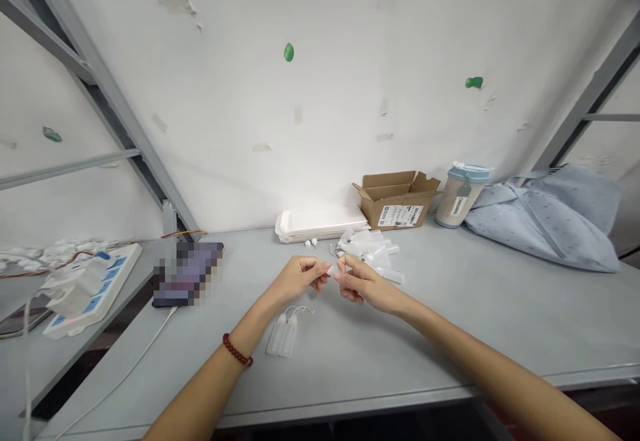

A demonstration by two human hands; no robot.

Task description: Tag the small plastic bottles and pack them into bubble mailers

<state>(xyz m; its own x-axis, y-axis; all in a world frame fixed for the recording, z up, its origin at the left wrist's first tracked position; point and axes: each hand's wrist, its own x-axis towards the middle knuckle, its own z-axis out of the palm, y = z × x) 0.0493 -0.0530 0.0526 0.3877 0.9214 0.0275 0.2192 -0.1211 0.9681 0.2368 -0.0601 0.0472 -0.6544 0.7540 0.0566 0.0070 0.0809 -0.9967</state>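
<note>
My left hand point(306, 273) and my right hand point(367, 284) meet above the middle of the table, thumbs and fingers pinched close together. Between the fingertips shows a small translucent white piece point(333, 270), mostly hidden, so its kind is unclear. Just behind my right hand lies a loose pile of translucent white plastic tubes point(377, 249), some with thin cords. Nearer me, beside my left wrist, two similar tubes point(283, 336) lie side by side with thin white cords at their upper ends. Two little white round pieces point(311, 243) rest behind my left hand.
Against the wall are a stack of white flat packs point(323, 222), an open cardboard box point(400, 202), a blue-lidded cup point(457, 198) and a grey-blue cloth bag point(540, 221). Leftward lie a phone point(193, 274) on a cable and a power strip point(97, 291).
</note>
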